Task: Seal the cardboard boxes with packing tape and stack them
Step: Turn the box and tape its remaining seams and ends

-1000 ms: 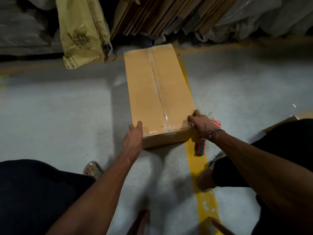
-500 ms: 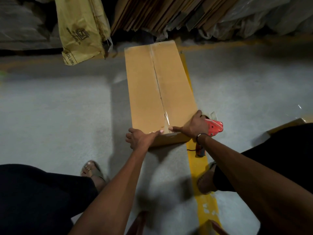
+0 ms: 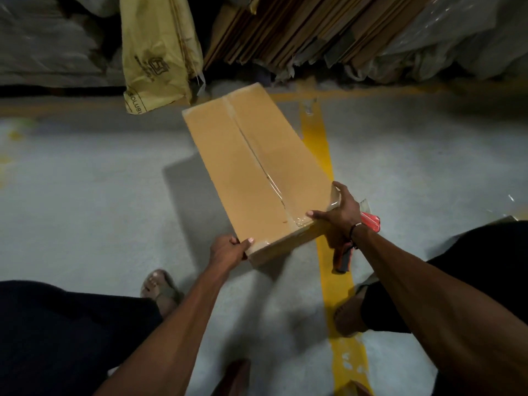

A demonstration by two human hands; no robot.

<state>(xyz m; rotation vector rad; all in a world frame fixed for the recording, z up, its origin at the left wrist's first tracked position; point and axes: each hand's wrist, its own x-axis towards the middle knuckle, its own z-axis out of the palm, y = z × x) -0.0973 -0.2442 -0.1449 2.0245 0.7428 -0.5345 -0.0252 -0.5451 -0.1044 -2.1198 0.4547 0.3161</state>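
A grey concrete floor (image 3: 85, 181) with a yellow painted line (image 3: 317, 144) carries a long cardboard box (image 3: 251, 172) lying at centre, its far end toward 11 o'clock and its near end toward 5 o'clock, with clear packing tape (image 3: 274, 184) along the middle seam. At 12 o'clock flattened cardboard sheets (image 3: 285, 27) lean beside a yellow plastic bag (image 3: 157, 52). The left hand (image 3: 228, 251) has its grip grasping the box's near left corner, the right hand (image 3: 341, 212) grasps the near right corner, and a red tape dispenser (image 3: 347, 252) lies just under the right wrist.
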